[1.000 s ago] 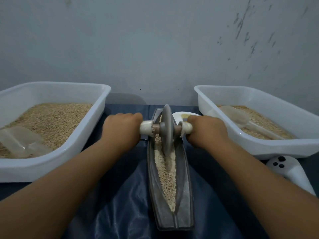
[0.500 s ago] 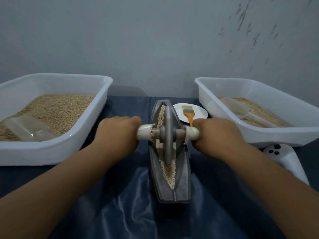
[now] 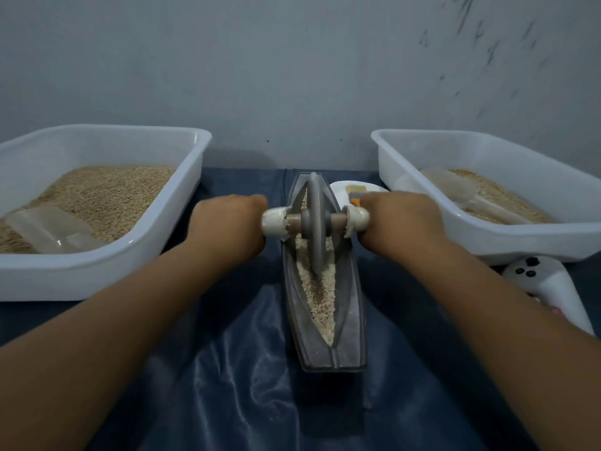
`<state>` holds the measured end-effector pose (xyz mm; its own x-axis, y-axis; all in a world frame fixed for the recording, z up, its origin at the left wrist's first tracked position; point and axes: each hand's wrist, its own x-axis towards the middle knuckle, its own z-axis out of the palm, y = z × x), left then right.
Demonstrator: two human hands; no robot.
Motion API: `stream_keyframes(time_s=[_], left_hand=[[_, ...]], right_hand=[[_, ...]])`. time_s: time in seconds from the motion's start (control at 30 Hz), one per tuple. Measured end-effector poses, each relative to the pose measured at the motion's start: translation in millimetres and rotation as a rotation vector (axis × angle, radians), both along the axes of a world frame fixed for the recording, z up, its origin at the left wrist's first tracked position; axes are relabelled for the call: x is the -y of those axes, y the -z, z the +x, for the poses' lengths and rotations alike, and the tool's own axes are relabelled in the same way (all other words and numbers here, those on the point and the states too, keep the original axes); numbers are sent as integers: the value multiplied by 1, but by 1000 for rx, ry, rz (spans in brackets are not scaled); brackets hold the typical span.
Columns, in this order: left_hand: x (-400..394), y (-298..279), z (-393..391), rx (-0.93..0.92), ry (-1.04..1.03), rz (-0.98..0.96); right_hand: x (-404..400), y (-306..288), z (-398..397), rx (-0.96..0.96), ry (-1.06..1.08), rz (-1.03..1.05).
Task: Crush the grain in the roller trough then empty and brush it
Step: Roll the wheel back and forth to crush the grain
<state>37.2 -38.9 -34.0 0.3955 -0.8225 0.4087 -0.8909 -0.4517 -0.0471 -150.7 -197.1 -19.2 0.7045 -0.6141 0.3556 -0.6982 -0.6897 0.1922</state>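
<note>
Grain point(image 3: 320, 289) lies pale and broken along the groove of the grey boat-shaped roller trough point(image 3: 354, 320), which sits lengthwise at the middle of the desk point(image 3: 227, 402) on a dark blue glossy cover, its blunt near end toward you. From the head camera, you have the grey crushing wheel point(image 3: 316, 222) standing upright on edge in the groove, in the far half of the trough, with grain heaped round its lower rim. A wooden axle runs through the wheel, capped at each end by a cracked white handle. Your left hand point(image 3: 229, 224) is curled in a fist round the left handle point(image 3: 274, 221), and your right hand point(image 3: 401, 219) is curled round the right handle point(image 3: 357, 218); both forearms reach forward on either side of the trough.

To the left, well apart from the trough, a white plastic tub point(image 3: 182, 222) holds a bed of whole tan grain with a clear plastic scoop point(image 3: 48, 231) lying on it. To the right, a matching white tub point(image 3: 520, 242) holds a thinner layer of grain and a second clear scoop point(image 3: 455, 190). Just beyond your right hand, a small white plate point(image 3: 341, 187) carries a brush point(image 3: 356, 196) with an orange handle, partly hidden by your knuckles. A white handheld controller point(image 3: 553, 288) with dark buttons rests on the desk beside the right tub's near wall. Behind everything rises a plain grey wall point(image 3: 292, 76), scuffed with dark marks at upper right.
</note>
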Motion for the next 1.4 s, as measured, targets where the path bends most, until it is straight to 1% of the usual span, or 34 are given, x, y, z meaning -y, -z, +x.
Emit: stream_keyframes(time_s=[0.13,0.23,0.37,0.57,0.73,0.87,1.0,1.17,1.3,1.4], left_hand=[[24,-1,15,2,-23,-10],[23,0,14,7,-26,-11],[0,5,0,28,0,-31],[-54,-2,-34,18,40,-3],[-80,-4,-43,106,106,-53],[-58,-1,-33,91,59,-34],[-10,0,-7,56,17,-11],[36,-6,23,31,-22,-34],[43,-7,28,39,-27,-23],[30,-4,20,54,-8,-5]], right_hand=[[23,-6,22,-32,-11,6],[25,-5,22,-28,-24,-10],[7,-2,6,-36,-27,-57],[-39,-18,-43,-99,-100,73],[-60,-34,-65,-128,-113,92],[-45,-19,-48,-106,-50,102],[-1,0,-7,-53,-7,81],[48,-7,37,-41,-23,49],[53,-6,41,-6,-25,18],[37,-4,27,-39,-32,32]])
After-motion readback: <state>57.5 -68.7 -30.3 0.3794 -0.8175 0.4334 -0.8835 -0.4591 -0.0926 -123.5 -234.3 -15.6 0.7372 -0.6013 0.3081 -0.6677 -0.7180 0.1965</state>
